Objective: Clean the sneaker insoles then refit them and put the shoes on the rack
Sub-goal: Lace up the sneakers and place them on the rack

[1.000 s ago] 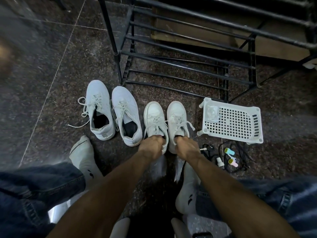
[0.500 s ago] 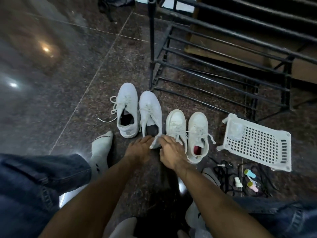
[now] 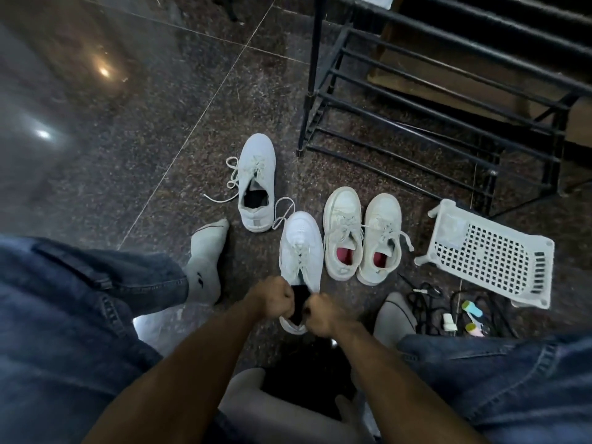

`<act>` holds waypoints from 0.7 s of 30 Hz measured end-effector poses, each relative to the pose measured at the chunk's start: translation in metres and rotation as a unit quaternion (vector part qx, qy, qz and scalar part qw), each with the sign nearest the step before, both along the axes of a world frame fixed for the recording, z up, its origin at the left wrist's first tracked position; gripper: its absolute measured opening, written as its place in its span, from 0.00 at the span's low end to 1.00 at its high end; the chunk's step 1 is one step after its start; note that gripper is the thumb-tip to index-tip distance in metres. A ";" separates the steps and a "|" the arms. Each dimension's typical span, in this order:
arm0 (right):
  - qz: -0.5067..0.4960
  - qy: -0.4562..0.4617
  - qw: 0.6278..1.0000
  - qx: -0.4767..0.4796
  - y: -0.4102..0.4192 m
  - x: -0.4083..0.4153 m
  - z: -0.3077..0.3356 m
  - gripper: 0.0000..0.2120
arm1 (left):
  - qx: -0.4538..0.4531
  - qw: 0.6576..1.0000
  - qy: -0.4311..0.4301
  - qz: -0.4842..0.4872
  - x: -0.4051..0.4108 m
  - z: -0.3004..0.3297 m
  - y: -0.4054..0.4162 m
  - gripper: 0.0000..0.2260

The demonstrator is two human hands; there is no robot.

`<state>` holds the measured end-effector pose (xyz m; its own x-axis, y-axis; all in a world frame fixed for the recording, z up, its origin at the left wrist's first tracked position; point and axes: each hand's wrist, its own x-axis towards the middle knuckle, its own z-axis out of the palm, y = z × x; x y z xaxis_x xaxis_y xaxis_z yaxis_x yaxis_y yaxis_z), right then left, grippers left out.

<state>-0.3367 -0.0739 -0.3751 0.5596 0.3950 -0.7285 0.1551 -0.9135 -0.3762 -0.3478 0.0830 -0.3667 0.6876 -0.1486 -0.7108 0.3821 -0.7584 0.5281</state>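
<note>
White sneaker (image 3: 299, 251) sits on the floor between the knees, heel toward the person, toe pointing at the rack (image 3: 448, 100). Left hand (image 3: 271, 297) and right hand (image 3: 320, 315) are both fisted at the collar, curled onto the two sides of the heel opening; dark interior shows between them. Can't tell if the fingers have the insole itself or just the collar. Looks like the insole-pull step. To do it well: spread the collar wide, hook the insole's heel edge, peel up and back slowly, don't fold it. Laces look slack, which helps. Its mate (image 3: 256, 190) lies further out to the left, apart; the second pair (image 3: 362, 232) with red insoles sits just right of it. White basket (image 3: 487, 257) and small bottles (image 3: 461, 318) further right.
</note>
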 end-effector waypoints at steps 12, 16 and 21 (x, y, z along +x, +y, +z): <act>-0.210 -0.061 0.974 0.054 0.015 0.032 0.002 0.16 | 0.044 0.989 -0.051 0.131 0.001 -0.020 -0.004 0.10; -0.194 -0.108 0.975 0.017 0.027 0.032 -0.002 0.06 | 0.131 0.986 -0.072 0.076 0.006 -0.019 -0.011 0.07; -0.441 0.030 0.883 0.160 0.009 0.035 0.004 0.04 | 0.116 0.981 -0.027 0.151 0.011 -0.017 -0.003 0.08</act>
<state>-0.3014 -0.0649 -0.3712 0.7158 0.0153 -0.6981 -0.5931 -0.5144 -0.6194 -0.3369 0.0800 -0.3834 0.7132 0.2298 -0.6622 0.5843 -0.7169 0.3804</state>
